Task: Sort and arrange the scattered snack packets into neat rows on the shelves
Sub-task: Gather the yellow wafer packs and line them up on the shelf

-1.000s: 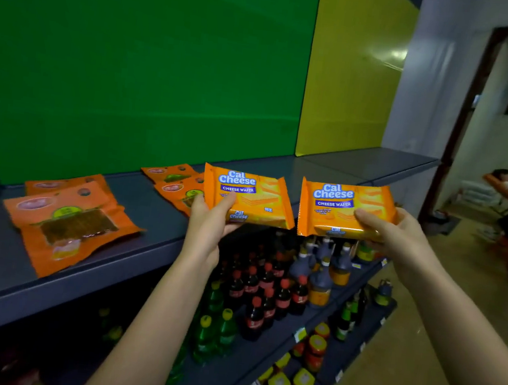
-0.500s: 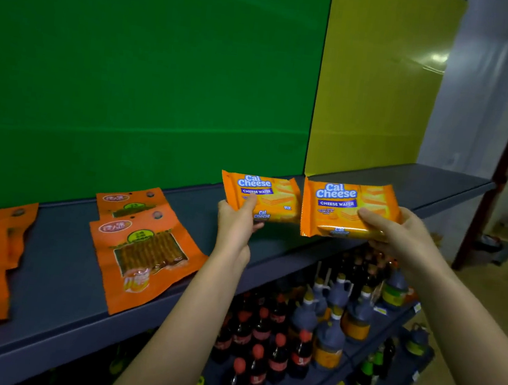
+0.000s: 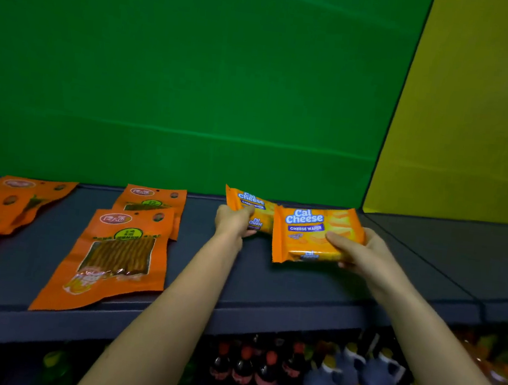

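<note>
I hold two orange Cal Cheese wafer packets over the dark grey shelf. My left hand grips the left wafer packet far back, near the green wall panel. My right hand grips the right wafer packet closer to me; it overlaps the left packet's right edge. Whether either packet rests on the shelf I cannot tell. To the left, an orange strip-snack pouch lies flat near the shelf's front edge, with a second pouch behind it and more pouches at the far left.
A green back panel and a yellow panel rise behind the shelf. A seam divides the shelf to the right of my hands. On the lower shelf stand dark soda bottles and sauce bottles.
Both hands have carried the wafer packets forward and down, close over the shelf and toward the back wall. The view has turned left, so the doorway is out of sight.
</note>
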Demonstrator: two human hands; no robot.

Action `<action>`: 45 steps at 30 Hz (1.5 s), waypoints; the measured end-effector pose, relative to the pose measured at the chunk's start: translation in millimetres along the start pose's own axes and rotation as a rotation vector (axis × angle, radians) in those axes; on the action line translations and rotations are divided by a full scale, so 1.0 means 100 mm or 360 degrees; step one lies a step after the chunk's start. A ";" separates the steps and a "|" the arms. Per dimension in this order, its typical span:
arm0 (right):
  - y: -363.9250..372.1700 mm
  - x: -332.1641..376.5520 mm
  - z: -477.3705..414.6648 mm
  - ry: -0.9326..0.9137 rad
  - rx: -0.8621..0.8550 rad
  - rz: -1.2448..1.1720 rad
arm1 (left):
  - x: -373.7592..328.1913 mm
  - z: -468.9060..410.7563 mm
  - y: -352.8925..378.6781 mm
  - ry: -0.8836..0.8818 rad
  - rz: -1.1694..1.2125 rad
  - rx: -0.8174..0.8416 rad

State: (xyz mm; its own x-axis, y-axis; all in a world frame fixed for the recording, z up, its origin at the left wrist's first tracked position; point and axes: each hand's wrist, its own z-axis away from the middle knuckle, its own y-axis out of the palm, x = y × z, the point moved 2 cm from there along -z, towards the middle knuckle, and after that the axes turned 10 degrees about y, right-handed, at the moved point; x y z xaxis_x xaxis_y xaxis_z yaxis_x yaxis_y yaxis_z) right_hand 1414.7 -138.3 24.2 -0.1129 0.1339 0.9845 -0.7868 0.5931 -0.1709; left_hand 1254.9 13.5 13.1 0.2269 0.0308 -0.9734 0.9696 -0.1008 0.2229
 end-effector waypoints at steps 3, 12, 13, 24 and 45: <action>0.10 -0.06 -0.13 0.0016 0.0207 0.0097 | 0.08 -0.17 -0.04 0.0077 -0.0382 -0.0110; 0.30 -0.14 -0.38 -0.0096 0.0426 0.0717 | 0.13 -0.42 -0.04 0.0219 -0.1405 -0.0108; 0.31 -0.13 -0.39 -0.0136 0.0397 0.0771 | 0.13 -0.44 -0.02 0.0231 -0.1502 -0.0094; 0.44 -0.10 -0.54 -0.0332 0.0169 0.1319 | 0.16 -0.64 0.05 0.0238 -0.1718 -0.0133; 0.54 0.41 -0.11 -0.0926 -0.0002 0.1277 | -0.97 0.79 -0.60 0.1359 -0.2239 -0.0385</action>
State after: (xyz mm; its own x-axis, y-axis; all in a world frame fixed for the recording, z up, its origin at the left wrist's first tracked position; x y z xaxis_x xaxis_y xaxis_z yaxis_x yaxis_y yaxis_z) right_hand 1374.2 -91.9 55.2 -0.8928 0.0858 0.4422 -0.3459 0.4982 -0.7951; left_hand 1167.9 -62.0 90.0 -0.8771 0.4655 -0.1185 0.4185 0.6194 -0.6642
